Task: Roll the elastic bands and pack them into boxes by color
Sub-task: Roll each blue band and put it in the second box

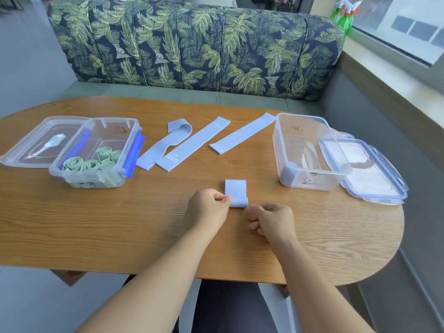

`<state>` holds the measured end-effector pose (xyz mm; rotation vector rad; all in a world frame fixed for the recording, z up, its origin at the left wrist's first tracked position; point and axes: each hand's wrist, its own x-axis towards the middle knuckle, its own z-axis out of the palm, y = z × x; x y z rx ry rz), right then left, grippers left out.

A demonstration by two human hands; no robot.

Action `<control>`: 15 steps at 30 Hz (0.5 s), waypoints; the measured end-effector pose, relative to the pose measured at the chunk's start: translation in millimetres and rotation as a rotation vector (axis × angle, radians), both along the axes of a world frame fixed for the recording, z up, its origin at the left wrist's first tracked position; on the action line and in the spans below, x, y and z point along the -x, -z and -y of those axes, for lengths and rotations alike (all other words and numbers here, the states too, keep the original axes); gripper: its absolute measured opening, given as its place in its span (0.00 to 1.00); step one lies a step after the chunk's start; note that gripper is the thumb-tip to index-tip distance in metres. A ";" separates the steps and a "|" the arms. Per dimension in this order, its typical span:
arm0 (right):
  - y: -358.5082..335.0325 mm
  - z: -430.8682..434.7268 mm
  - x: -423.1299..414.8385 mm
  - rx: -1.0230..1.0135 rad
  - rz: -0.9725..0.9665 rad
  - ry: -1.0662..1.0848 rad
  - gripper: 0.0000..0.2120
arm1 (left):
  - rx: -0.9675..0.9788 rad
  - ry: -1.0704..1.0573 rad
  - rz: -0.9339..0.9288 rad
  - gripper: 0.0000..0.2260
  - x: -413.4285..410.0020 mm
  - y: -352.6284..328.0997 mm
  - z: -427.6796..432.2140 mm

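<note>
1. I see the blue band lying on the table right in front of me, its near end rolled up and its far end still flat.
2. My left hand pinches the left end of the roll between thumb and fingertips.
3. My right hand sits just right of the roll with fingers curled in; I cannot tell whether it touches the band.
4. Farther back, three loose bands lie flat side by side, the leftmost with its far end folded over.
5. On my right stands a clear box holding one blue roll in its near left corner, with its lid just beside it.
6. On my left, a second box holds several green rolls, and its lid lies behind it.
</note>
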<state>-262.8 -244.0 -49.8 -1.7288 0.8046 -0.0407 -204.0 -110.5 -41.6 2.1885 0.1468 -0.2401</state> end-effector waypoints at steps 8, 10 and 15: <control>-0.2 -3.1 -10.5 0.007 0.007 -0.004 0.05 | -0.059 0.031 -0.054 0.08 -10.4 -9.2 0.8; 0.3 -5.1 -14.9 0.029 0.005 -0.001 0.06 | -0.071 0.036 -0.062 0.10 -12.2 -10.5 1.0; -1.0 -5.7 -21.7 0.071 -0.015 0.013 0.07 | -0.067 0.043 -0.058 0.15 -12.8 -9.4 0.4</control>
